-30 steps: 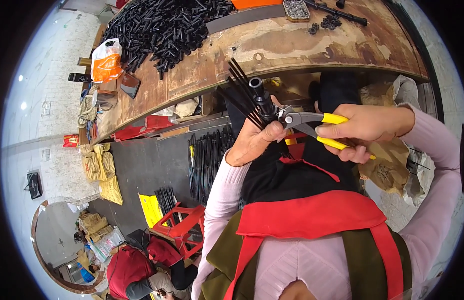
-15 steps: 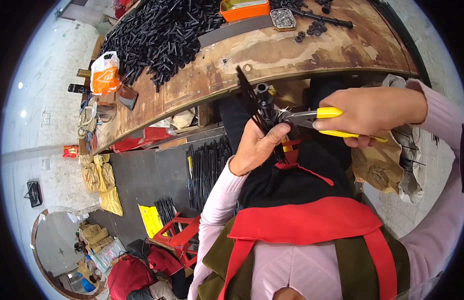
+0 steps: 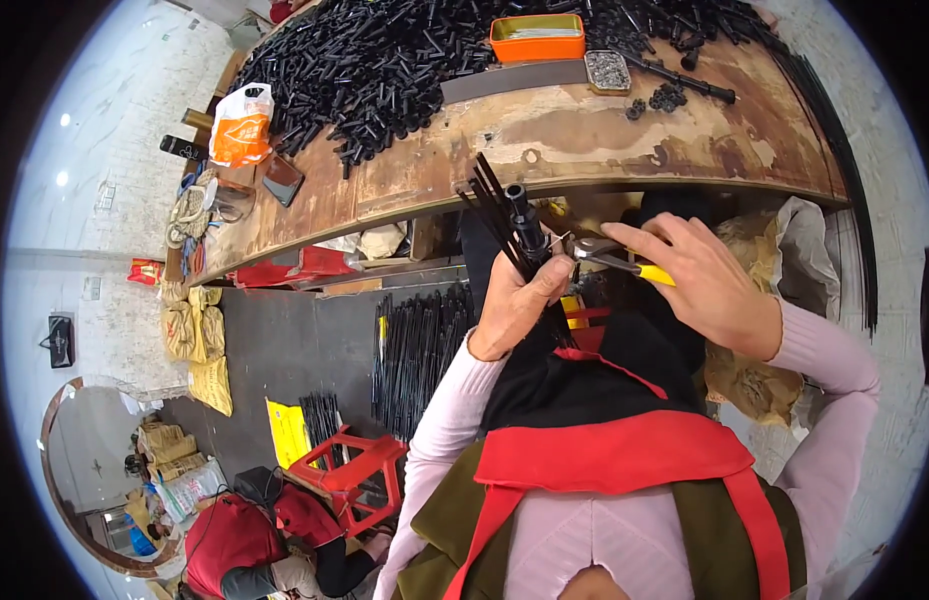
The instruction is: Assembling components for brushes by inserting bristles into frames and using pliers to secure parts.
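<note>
My left hand [image 3: 514, 308] is closed around a bundle of thin black ribs [image 3: 492, 212] and a black plastic tube [image 3: 524, 216], which look like an umbrella frame. The tube's open end points up, away from me, and the ribs fan out to its left. A thin, pale wire end seems to stick out beside the tube, above my left thumb. My right hand [image 3: 719, 285] holds yellow-handled pliers [image 3: 606, 256], its index finger stretched along above them. The jaws are just right of the tube, close to the wire; whether they touch it I cannot tell.
Beyond my hands is a worn wooden bench [image 3: 424, 165] with heaped black tubes [image 3: 374, 60], an orange tin [image 3: 536, 50] and a small metal tray [image 3: 608, 72]. Bundled black rods [image 3: 419, 345] stand below left, near a red stool [image 3: 359, 480]. A person [image 3: 234, 545] sits lower left.
My right hand has turned, its fingers loosening and spreading on the pliers, and its forearm has come lower and inward. My left hand keeps its grip. The view has shifted slightly.
</note>
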A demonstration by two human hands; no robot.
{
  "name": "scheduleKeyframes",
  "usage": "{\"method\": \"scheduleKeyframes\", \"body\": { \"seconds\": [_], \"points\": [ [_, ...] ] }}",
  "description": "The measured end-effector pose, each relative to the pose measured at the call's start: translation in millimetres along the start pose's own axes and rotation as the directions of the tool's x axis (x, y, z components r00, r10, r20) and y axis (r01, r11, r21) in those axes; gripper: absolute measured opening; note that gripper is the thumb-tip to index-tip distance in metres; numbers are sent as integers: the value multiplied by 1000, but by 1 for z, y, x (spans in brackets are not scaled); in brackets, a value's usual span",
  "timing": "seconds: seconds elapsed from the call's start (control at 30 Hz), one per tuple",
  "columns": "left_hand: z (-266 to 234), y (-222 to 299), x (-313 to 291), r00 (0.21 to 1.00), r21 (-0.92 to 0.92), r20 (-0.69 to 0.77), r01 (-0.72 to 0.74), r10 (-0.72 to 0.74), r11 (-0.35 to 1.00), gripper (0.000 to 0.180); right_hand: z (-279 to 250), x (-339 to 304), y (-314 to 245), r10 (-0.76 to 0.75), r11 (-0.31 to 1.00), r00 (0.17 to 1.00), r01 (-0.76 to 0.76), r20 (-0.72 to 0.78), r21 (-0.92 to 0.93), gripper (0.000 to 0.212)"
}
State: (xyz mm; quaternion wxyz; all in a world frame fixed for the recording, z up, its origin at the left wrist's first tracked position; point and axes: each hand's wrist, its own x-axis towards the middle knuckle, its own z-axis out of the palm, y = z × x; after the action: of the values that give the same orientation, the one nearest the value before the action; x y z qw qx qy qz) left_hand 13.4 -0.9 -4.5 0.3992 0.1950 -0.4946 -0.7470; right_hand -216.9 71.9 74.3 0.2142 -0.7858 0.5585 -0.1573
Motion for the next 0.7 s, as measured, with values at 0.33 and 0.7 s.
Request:
{"method": "scheduleKeyframes", "body": {
  "seconds": [0.33, 0.7],
  "points": [
    [6, 0, 2, 999, 9, 37, 24, -25, 1000, 21, 0, -3, 7, -90, 987, 986, 70, -142, -142, 59],
    [15, 3, 3, 999, 43, -9, 50, -50, 998, 19, -5, -3, 4, -79, 986, 978, 48, -191, -162, 65]
  ]
}}
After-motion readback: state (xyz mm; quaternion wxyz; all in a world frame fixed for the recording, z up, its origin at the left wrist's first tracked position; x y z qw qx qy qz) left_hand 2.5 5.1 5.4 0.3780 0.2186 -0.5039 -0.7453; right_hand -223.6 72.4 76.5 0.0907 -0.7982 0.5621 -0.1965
